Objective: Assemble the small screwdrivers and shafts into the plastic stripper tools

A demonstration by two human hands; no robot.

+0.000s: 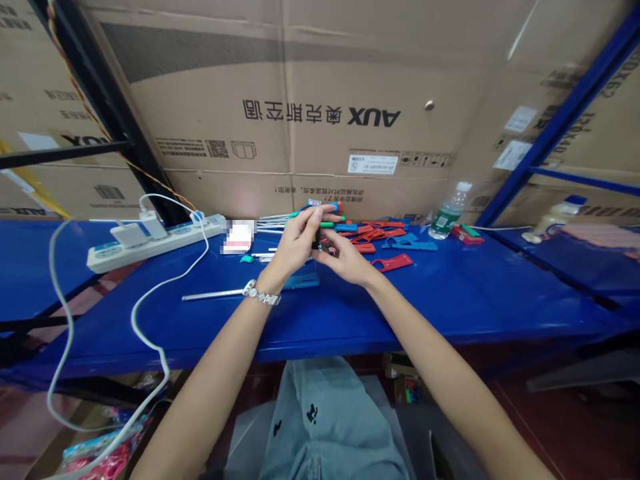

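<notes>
My left hand (299,241) and my right hand (347,257) meet over the middle of the blue table. Between their fingers is a small dark piece (316,241), mostly hidden, so its kind does not show. Both hands are closed around it. Just behind them lie slim metal rods (273,221) and green and blue handles (346,227). Under my left wrist a metal rod (213,295) lies flat, in line with a blue plastic piece (303,281). Right of my right hand are flat red plastic pieces (395,263) with cut-outs and similar blue ones (410,243).
A white power strip (155,243) with plugs and a trailing white cable (145,297) is at left. A water bottle (447,217) stands at the back right, beside a small red item (467,235). Large cardboard (320,67) walls the back; blue shelf posts (560,120) flank it.
</notes>
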